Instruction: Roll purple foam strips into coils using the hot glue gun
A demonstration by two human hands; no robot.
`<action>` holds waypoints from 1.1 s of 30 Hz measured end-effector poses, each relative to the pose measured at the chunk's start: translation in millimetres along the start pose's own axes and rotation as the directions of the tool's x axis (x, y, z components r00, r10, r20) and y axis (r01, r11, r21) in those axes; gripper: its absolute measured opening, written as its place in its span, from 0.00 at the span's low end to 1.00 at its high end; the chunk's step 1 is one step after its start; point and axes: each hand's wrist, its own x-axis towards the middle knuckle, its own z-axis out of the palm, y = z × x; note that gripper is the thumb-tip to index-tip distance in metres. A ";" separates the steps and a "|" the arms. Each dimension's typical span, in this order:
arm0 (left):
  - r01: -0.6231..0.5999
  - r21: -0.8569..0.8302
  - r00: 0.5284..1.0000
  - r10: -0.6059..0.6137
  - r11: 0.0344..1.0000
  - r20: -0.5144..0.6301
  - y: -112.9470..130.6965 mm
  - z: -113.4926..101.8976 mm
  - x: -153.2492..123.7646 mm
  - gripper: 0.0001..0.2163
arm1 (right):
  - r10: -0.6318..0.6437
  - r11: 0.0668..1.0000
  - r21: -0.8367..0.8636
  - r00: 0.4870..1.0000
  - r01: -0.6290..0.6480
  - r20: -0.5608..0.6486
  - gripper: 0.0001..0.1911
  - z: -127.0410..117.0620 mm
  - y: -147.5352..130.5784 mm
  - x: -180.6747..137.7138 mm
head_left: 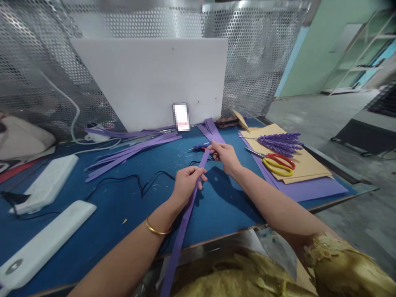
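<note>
A long purple paper strip (185, 218) runs from my fingers down over the table's front edge towards my lap. My left hand (187, 181) pinches it partway along, thumb on top. Further up, my right hand (224, 156) grips the strip's far end between thumb and fingers. Just behind my hands lies a blue glue gun (199, 147) with an orange-red part, partly covered by the right hand. More purple strips (131, 152) are spread on the blue table at the back left, and others (212, 130) lie behind my right hand.
Scissors (276, 164) with red and yellow handles and a purple lavender bunch (281, 142) rest on brown paper sheets (305, 165), over purple paper. White power strips (51, 243) lie at left. A black cord (139, 181) crosses the table (123, 198). A phone (181, 117) leans against a white board (154, 78).
</note>
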 end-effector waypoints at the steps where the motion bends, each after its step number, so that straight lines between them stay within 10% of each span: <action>1: -0.006 -0.005 1.000 0.006 1.000 -0.012 0.2 -0.1 0.2 0.12 | 0.025 1.000 -0.013 0.999 -0.025 0.044 0.23 1.4 -0.1 -2.2; 5: -0.011 -0.024 1.000 0.011 1.000 -0.016 0.6 -0.2 1.0 0.13 | 0.085 0.990 -0.129 0.966 -0.055 0.242 0.20 7.4 -0.2 -11.7; 9: -0.001 -0.007 1.000 0.001 1.000 0.003 1.0 0.2 0.3 0.13 | -0.010 0.995 -0.098 0.994 0.021 0.109 0.18 4.7 -3.8 -10.6; 15: -0.018 0.010 0.999 0.019 1.000 -0.031 -0.4 -0.7 1.2 0.12 | 0.099 0.984 -0.166 0.964 -0.058 0.247 0.16 7.5 1.8 -11.9; 23: -0.014 0.014 1.000 0.013 1.000 0.020 -0.4 5.3 0.0 0.11 | -0.027 1.000 -0.010 0.997 0.026 -0.075 0.16 -3.3 2.4 6.7; 33: -0.004 0.007 0.999 0.004 1.000 0.038 -0.1 5.1 -0.5 0.11 | -0.064 0.998 0.007 0.995 0.065 -0.075 0.18 -6.3 -2.4 7.1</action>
